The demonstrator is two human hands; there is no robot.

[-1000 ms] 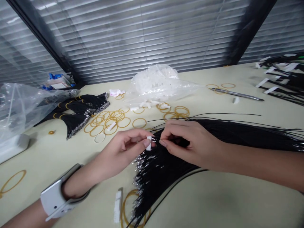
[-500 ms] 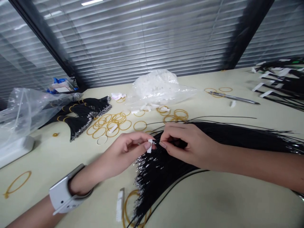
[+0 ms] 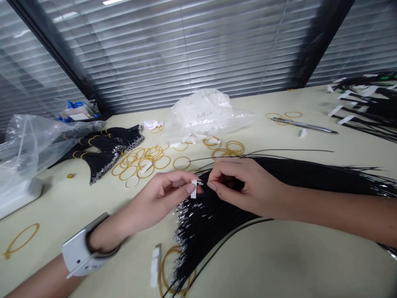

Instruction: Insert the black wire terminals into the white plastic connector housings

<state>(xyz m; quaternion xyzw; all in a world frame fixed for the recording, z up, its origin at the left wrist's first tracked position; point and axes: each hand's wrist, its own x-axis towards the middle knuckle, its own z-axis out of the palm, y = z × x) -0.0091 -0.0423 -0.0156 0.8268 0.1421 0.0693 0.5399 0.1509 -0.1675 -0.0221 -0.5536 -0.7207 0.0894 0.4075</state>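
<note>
Between thumb and fingers, my left hand (image 3: 169, 192) pinches a small white connector housing (image 3: 194, 189). Just to its right, my right hand (image 3: 242, 184) is closed in a pinch on a thin black wire, whose silvery terminal (image 3: 200, 183) lies at the housing's edge. Whether the terminal has entered the housing is too small to tell. Beneath both hands spreads a large bundle of black wires (image 3: 223, 223), its crimped metal ends fanned out toward the left. A white strip-like piece (image 3: 154, 267) and yellow rubber bands (image 3: 167, 265) lie beside the bundle's near end.
Many yellow rubber bands (image 3: 155, 155) lie behind my left hand. A clear bag of white parts (image 3: 204, 107) stands at the back. Tied black wire bundles (image 3: 104, 161) sit left, near a plastic bag (image 3: 37, 145). A pen (image 3: 305, 125) and wires with white connectors (image 3: 366, 105) are at right.
The whole view has shifted slightly. Both hands keep their pinches, and a little more of the metal terminals shows between them.
</note>
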